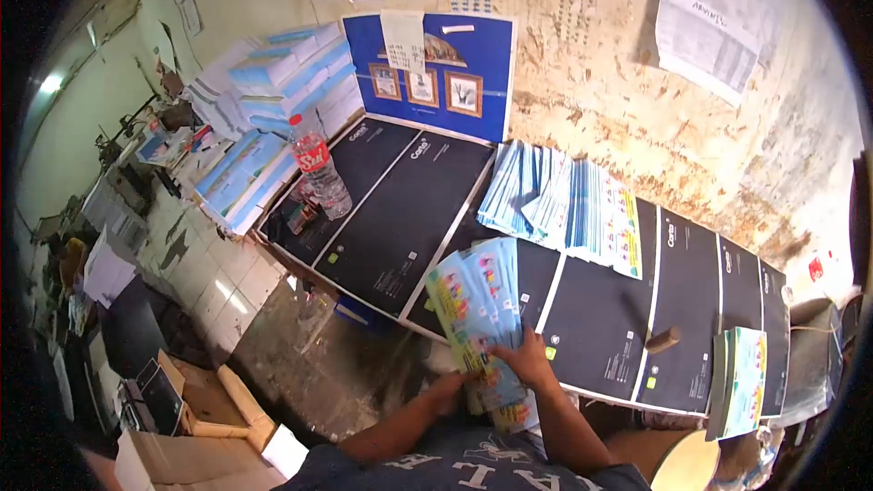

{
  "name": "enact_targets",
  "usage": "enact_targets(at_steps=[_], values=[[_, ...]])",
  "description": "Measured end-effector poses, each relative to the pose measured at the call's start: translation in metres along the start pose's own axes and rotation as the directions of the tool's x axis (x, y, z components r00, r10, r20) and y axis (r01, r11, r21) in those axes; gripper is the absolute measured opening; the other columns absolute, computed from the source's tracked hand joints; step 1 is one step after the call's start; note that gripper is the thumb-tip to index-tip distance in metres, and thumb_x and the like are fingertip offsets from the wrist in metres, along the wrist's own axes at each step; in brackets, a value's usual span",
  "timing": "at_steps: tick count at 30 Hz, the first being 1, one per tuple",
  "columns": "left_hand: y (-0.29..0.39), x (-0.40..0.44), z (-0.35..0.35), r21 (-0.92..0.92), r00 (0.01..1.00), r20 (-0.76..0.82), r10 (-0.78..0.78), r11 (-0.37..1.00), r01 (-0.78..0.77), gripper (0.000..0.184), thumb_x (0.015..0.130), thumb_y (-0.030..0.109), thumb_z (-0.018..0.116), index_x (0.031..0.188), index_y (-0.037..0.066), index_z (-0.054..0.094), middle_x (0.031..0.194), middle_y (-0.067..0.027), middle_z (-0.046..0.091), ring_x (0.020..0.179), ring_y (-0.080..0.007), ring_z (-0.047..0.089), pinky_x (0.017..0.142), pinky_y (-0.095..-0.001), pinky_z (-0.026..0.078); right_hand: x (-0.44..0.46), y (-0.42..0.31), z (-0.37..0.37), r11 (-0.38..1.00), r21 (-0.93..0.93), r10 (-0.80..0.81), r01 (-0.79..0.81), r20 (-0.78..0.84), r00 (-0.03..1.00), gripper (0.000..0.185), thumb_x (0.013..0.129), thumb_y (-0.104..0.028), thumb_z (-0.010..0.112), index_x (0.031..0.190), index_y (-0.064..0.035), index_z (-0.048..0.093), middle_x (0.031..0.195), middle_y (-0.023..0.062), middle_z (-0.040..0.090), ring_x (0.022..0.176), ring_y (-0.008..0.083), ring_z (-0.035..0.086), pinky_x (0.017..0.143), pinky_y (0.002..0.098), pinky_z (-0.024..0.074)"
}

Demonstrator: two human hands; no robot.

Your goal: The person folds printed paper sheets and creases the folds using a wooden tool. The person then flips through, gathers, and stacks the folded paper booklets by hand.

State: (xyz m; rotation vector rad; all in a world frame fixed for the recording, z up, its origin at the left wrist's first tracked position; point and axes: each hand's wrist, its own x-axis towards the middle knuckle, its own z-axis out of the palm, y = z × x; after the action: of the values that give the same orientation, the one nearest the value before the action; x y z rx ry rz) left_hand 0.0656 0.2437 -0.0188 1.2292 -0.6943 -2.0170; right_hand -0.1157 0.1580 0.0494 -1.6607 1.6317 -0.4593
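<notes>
My right hand (527, 362) is closed around the lower right side of a fanned bunch of printed leaflets (477, 286), light blue with colourful pictures. At the bunch's lower left edge, my left hand (457, 388) also grips it; some of its fingers are hidden. The leaflets are held near the front edge of a table covered in black sheets marked "Carta" (596, 327). Behind them, a long row of similar leaflets (555, 205) leans against the wall side. Another stack of leaflets (741, 382) lies at the table's right end.
A short wooden handle-like piece (664, 339) is on the table right of my hands. A water bottle (320, 173) stands at the left end, near a blue board (432, 82) and piled paper (291, 73). An open cardboard box (195, 464) is at lower left, a round stool (687, 464) at lower right.
</notes>
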Motion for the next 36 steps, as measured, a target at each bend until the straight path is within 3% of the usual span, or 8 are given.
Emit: enact_targets(at_steps=[3,8,14,17,20,25,32,36], values=[[-0.017,0.009,-0.002,-0.505,0.995,0.083,-0.059,0.858,0.093,0.044,0.101,0.033,0.058,0.133,0.003,0.056,0.13,-0.0106,0.063,0.12,-0.0262,0.059,0.102,-0.042,0.048,0.017,0.046,0.015,0.847,0.53,-0.14,0.044,0.142,0.98,0.1,0.069,-0.038,0.09,0.141,0.0076,0.039,0.131,0.0267,0.058,0.12,0.0352,0.058,0.101,0.0429,0.0478],[-0.019,0.027,-0.002,0.006,0.955,0.278,0.107,0.994,-0.113,0.044,0.098,0.032,0.064,0.132,0.006,0.057,0.129,-0.0101,0.064,0.119,-0.026,0.06,0.099,-0.0431,0.049,0.01,0.024,-0.031,0.861,0.503,-0.132,-0.079,0.37,0.92,0.059,0.078,-0.013,0.082,0.128,0.0057,0.057,0.116,0.0133,0.069,0.107,0.0234,0.063,0.093,0.0381,0.0509],[-0.005,0.074,0.016,0.35,0.806,0.592,0.0,0.9,-0.258,0.049,0.093,0.035,0.069,0.13,0.005,0.058,0.116,-0.0075,0.068,0.104,-0.0254,0.067,0.087,-0.0361,0.053,-0.004,-0.009,-0.11,0.968,0.001,-0.253,0.253,-0.024,0.967,0.067,0.071,-0.025,0.086,0.124,0.0036,0.058,0.11,0.0207,0.071,0.102,0.0294,0.069,0.087,0.0407,0.0524],[0.125,-0.014,0.088,0.733,0.876,0.477,0.07,0.517,-0.441,0.056,0.094,0.036,0.068,0.14,0.008,0.054,0.128,-0.0134,0.063,0.119,-0.0239,0.06,0.1,-0.0403,0.047,-0.03,-0.052,-0.16,0.896,-0.402,-0.197,0.187,0.015,0.98,0.07,0.077,-0.033,0.078,0.134,-0.0012,0.051,0.113,0.0215,0.069,0.107,0.0344,0.067,0.088,0.0462,0.0518],[0.178,-0.018,0.12,0.719,0.417,0.689,0.593,-0.487,-0.495,0.095,0.077,0.051,0.078,0.153,0.011,0.036,0.149,-0.0151,0.043,0.139,-0.0339,0.039,0.117,-0.0557,0.023,-0.015,-0.029,-0.154,0.788,-0.559,-0.273,0.258,0.058,0.96,0.073,0.076,-0.031,0.076,0.138,-0.0057,0.047,0.12,0.018,0.066,0.114,0.0322,0.064,0.095,0.049,0.0473],[0.18,0.067,0.088,0.772,0.704,0.61,0.364,-0.474,-0.424,0.094,0.07,0.041,0.083,0.148,0.009,0.042,0.131,-0.0166,0.056,0.129,-0.0338,0.048,0.113,-0.0564,0.029,0.013,0.036,-0.118,0.67,-0.682,-0.439,0.293,-0.046,0.897,0.084,0.062,-0.034,0.082,0.136,-0.0075,0.05,0.12,0.0155,0.061,0.121,0.0334,0.055,0.104,0.0512,0.0394],[0.19,0.08,0.088,0.771,0.649,0.633,0.421,-0.421,-0.478,0.062,0.076,0.038,0.079,0.127,0.007,0.061,0.112,-0.0108,0.064,0.114,-0.0307,0.057,0.096,-0.0481,0.044,0.002,0.01,-0.15,0.817,-0.561,-0.18,0.133,-0.029,0.983,0.06,0.069,-0.028,0.08,0.12,-0.0044,0.06,0.112,0.0164,0.064,0.113,0.0364,0.059,0.096,0.0527,0.0436],[0.174,0.072,0.077,0.711,0.481,0.702,0.525,-0.553,-0.434,0.078,0.075,0.042,0.079,0.138,0.006,0.052,0.122,-0.0156,0.059,0.119,-0.0328,0.054,0.101,-0.0519,0.039,0.001,0.042,-0.119,0.551,-0.808,-0.524,0.208,-0.141,0.84,0.062,0.07,-0.034,0.08,0.121,-0.0062,0.06,0.119,0.016,0.065,0.115,0.036,0.06,0.098,0.0539,0.0428]])
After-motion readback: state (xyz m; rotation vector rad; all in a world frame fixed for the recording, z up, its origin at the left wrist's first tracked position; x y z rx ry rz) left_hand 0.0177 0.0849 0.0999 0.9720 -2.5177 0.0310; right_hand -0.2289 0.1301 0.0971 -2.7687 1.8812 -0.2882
